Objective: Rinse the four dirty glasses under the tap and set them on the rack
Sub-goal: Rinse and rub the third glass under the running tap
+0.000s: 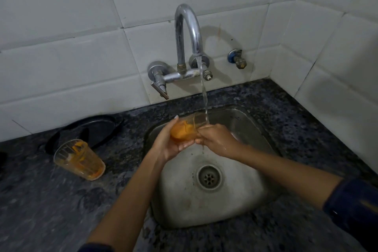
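Under tap (189,32) — glass (187,129) held sideways (mouth right), both hands.

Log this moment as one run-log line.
step: rinsing | left hand: holds glass | right hand: at its rim | tap: running | second dirty glass: on counter

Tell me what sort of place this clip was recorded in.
Most likely a home kitchen: a steel sink set into a speckled stone counter, a wall tap running against white tiles, and an orange-stained glass waiting beside the basin.
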